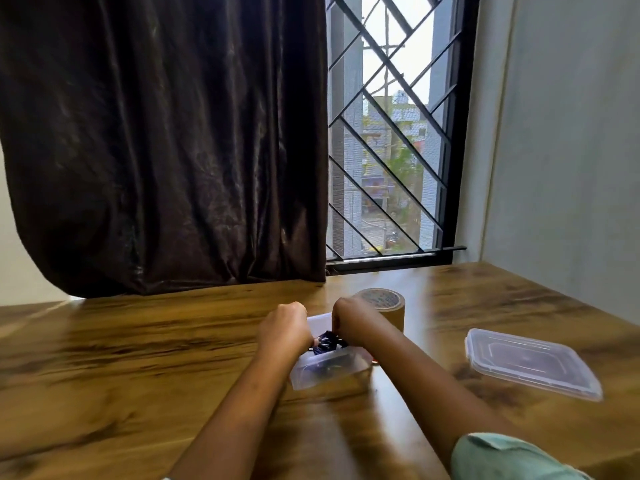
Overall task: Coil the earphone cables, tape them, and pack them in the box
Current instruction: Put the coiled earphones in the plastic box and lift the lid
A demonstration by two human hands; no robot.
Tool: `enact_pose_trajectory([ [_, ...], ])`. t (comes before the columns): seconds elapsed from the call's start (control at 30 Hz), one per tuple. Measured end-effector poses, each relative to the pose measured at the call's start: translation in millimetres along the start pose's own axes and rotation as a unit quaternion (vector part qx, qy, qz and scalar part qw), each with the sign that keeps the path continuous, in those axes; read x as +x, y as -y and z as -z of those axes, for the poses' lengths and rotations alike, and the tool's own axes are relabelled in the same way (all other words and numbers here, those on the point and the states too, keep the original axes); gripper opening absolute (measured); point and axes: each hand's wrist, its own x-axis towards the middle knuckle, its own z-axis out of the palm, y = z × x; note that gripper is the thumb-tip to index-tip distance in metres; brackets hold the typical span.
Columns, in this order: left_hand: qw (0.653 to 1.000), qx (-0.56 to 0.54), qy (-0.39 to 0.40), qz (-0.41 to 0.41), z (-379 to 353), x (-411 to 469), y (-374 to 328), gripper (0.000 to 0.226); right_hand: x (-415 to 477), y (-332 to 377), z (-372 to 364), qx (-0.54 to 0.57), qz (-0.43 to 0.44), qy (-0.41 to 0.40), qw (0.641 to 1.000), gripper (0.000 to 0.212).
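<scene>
A clear plastic box (pixel 325 374) stands on the wooden table in front of me. Just above it, a dark bundle of earphone cable (pixel 325 342) sits between my hands. My left hand (pixel 285 327) grips the bundle from the left with curled fingers. My right hand (pixel 348 318) grips it from the right, fingers curled too. More dark cable shows blurred inside the box. A brown tape roll (pixel 388 306) stands upright just behind my right hand.
The box's clear lid (pixel 530 362) lies flat on the table to the right. A dark curtain (pixel 166 143) hangs at the table's far edge, beside a barred window (pixel 391 133). A wall borders the table on the right.
</scene>
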Motion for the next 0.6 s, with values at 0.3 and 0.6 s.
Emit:
enact_pose_trajectory([
  [0.3,0.991,-0.022,-0.1,-0.086,14,-20,-38,0.016,-20,-38,24,0.221,-0.045,-0.091,0.97,0.013],
  [0.6,0.949,-0.258,0.081,-0.161,-24,-48,-127,0.016,-102,-179,22,0.141,-0.33,-0.146,0.922,0.016],
])
